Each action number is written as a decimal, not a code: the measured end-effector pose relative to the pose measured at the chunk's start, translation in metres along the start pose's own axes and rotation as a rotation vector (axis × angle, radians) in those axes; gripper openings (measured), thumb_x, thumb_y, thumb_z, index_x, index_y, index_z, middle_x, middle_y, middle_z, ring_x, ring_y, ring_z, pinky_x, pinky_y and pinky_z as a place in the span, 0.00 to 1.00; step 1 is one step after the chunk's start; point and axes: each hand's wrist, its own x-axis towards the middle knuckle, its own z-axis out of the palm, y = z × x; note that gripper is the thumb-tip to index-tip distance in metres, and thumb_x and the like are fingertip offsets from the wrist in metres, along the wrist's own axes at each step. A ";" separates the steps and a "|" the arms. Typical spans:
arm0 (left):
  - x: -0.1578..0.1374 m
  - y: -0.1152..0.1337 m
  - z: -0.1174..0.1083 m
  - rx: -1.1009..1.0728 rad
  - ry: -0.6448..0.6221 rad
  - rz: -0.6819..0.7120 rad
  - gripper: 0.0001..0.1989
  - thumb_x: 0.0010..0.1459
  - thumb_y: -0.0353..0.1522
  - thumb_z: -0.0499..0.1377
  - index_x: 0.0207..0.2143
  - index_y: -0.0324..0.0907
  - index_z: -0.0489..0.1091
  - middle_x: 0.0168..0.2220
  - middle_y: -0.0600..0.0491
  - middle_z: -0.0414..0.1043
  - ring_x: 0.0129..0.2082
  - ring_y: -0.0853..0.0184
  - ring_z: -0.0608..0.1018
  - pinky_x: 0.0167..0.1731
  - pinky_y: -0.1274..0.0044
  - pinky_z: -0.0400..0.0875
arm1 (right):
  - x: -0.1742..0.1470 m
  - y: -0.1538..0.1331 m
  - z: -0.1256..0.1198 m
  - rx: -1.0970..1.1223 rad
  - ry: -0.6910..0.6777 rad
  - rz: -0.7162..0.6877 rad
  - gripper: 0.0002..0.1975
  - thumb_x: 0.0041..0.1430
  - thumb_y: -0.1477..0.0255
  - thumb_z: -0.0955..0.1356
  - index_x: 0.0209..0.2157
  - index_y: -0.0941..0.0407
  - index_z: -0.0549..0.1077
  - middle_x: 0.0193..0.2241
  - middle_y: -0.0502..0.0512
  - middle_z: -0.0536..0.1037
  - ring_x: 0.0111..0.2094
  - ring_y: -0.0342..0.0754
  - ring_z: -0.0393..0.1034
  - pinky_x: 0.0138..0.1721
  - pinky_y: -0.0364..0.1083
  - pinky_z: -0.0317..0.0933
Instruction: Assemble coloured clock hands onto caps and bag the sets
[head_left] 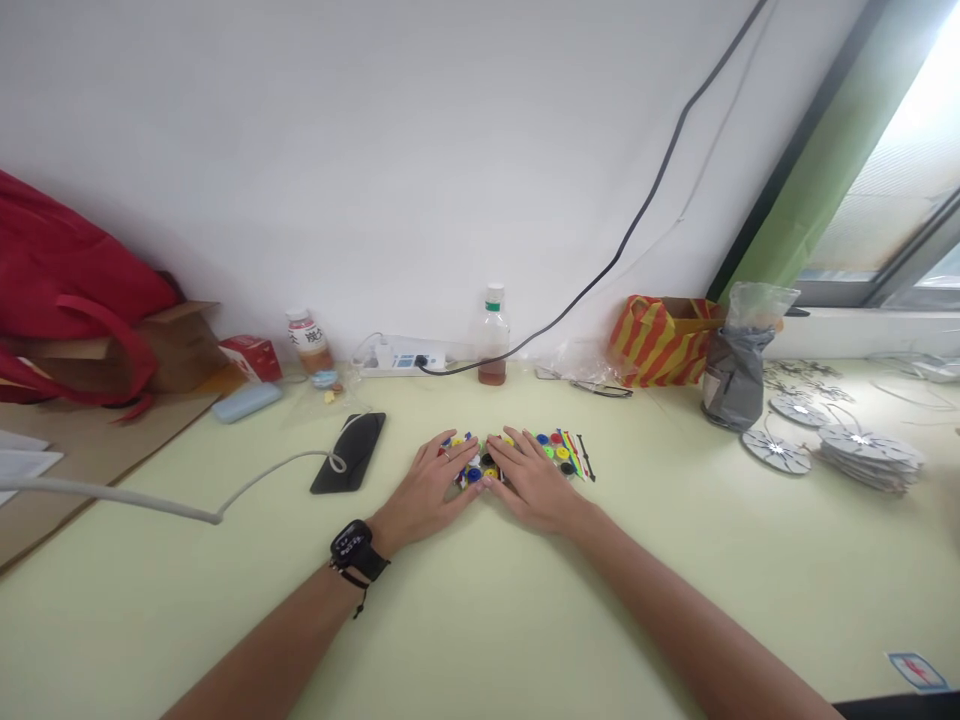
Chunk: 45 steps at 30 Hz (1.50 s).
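Observation:
Both palms face down on the pale green table, side by side, thumbs nearly touching. My left hand [431, 488], with a black watch [352, 548] on its wrist, lies with fingers stretched over small coloured round pieces. My right hand [536, 485] lies flat with fingers out over more of them. Between the hands show a blue disc [474, 474] and other bits partly hidden under the fingers. Just right of my right hand lie a yellow disc [562, 454], green and black discs, and several thin coloured sticks [576, 455] set side by side.
A black phone [349, 452] with a grey cable lies to the left. Along the wall stand a power strip [401, 360], a bottle [493, 335] and a striped bag [664, 340]. Stacked grey discs [870, 455] sit at right; a red bag [67, 270] is at left.

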 end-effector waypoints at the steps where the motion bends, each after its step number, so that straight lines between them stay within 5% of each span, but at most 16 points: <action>1: 0.000 0.000 0.000 0.002 0.000 -0.001 0.26 0.68 0.44 0.56 0.65 0.48 0.66 0.66 0.49 0.66 0.69 0.50 0.58 0.65 0.55 0.59 | -0.001 0.001 0.000 0.006 -0.004 0.006 0.29 0.74 0.59 0.56 0.68 0.58 0.62 0.67 0.59 0.64 0.71 0.60 0.47 0.71 0.63 0.44; 6: 0.000 -0.003 0.002 0.005 -0.006 -0.013 0.27 0.68 0.44 0.56 0.66 0.49 0.64 0.67 0.49 0.64 0.69 0.50 0.58 0.66 0.54 0.59 | -0.003 0.002 0.002 0.019 0.010 -0.004 0.29 0.74 0.59 0.56 0.70 0.57 0.58 0.68 0.59 0.62 0.72 0.59 0.46 0.71 0.64 0.43; 14: -0.002 -0.002 -0.001 -0.016 -0.041 -0.038 0.29 0.69 0.44 0.55 0.69 0.52 0.58 0.70 0.52 0.59 0.71 0.50 0.54 0.66 0.55 0.58 | 0.000 0.021 -0.025 -0.019 0.212 0.013 0.22 0.72 0.64 0.60 0.62 0.57 0.69 0.65 0.61 0.68 0.69 0.60 0.53 0.68 0.61 0.50; 18: -0.004 -0.002 -0.001 -0.037 -0.039 -0.057 0.29 0.70 0.43 0.54 0.70 0.52 0.56 0.71 0.52 0.57 0.72 0.51 0.53 0.67 0.56 0.57 | -0.019 0.065 -0.056 0.031 0.187 0.284 0.16 0.71 0.68 0.59 0.46 0.54 0.76 0.46 0.59 0.81 0.46 0.53 0.74 0.48 0.51 0.66; 22: -0.002 0.001 -0.002 -0.070 0.069 -0.048 0.24 0.69 0.41 0.55 0.65 0.50 0.64 0.66 0.50 0.65 0.69 0.53 0.58 0.65 0.59 0.60 | -0.053 0.110 -0.068 0.005 -0.013 0.505 0.09 0.64 0.70 0.63 0.35 0.53 0.75 0.34 0.54 0.81 0.32 0.49 0.72 0.33 0.45 0.59; 26: 0.000 0.008 -0.008 -0.172 0.269 -0.052 0.11 0.68 0.37 0.56 0.46 0.44 0.76 0.43 0.48 0.79 0.47 0.59 0.75 0.49 0.68 0.70 | -0.072 0.133 -0.060 0.012 -0.052 0.597 0.07 0.60 0.72 0.63 0.31 0.54 0.72 0.28 0.53 0.78 0.29 0.47 0.69 0.31 0.44 0.54; 28: -0.002 0.011 -0.011 -0.247 0.277 -0.110 0.10 0.67 0.37 0.56 0.38 0.43 0.75 0.30 0.53 0.74 0.31 0.65 0.74 0.35 0.74 0.69 | -0.072 0.136 -0.055 0.009 -0.043 0.622 0.06 0.59 0.72 0.64 0.29 0.54 0.71 0.28 0.54 0.78 0.29 0.47 0.68 0.30 0.44 0.52; 31: -0.006 0.010 -0.010 -0.346 0.184 -0.211 0.19 0.66 0.38 0.56 0.22 0.41 0.65 0.18 0.60 0.53 0.19 0.72 0.58 0.22 0.76 0.53 | -0.069 0.137 -0.048 0.011 -0.031 0.640 0.07 0.57 0.72 0.64 0.25 0.55 0.68 0.27 0.53 0.76 0.28 0.46 0.65 0.29 0.44 0.49; 34: -0.007 0.003 -0.008 -0.401 0.154 -0.252 0.23 0.63 0.35 0.55 0.17 0.42 0.50 0.19 0.60 0.43 0.20 0.73 0.51 0.23 0.75 0.46 | -0.067 0.135 -0.043 0.024 -0.023 0.647 0.09 0.55 0.72 0.64 0.22 0.54 0.65 0.23 0.51 0.73 0.26 0.46 0.63 0.28 0.44 0.47; 40: -0.004 -0.017 -0.008 -0.425 0.261 -0.324 0.18 0.49 0.29 0.56 0.20 0.43 0.45 0.21 0.59 0.40 0.23 0.72 0.49 0.25 0.75 0.41 | -0.069 0.135 -0.039 0.094 0.062 0.645 0.12 0.51 0.71 0.65 0.19 0.54 0.58 0.19 0.47 0.64 0.24 0.44 0.55 0.27 0.44 0.43; 45: -0.002 -0.035 -0.008 -0.498 0.325 -0.414 0.18 0.46 0.31 0.54 0.20 0.45 0.41 0.22 0.59 0.37 0.22 0.73 0.46 0.24 0.76 0.40 | -0.066 0.139 -0.031 0.208 0.212 0.693 0.17 0.48 0.69 0.63 0.19 0.52 0.46 0.17 0.43 0.47 0.22 0.42 0.43 0.24 0.44 0.40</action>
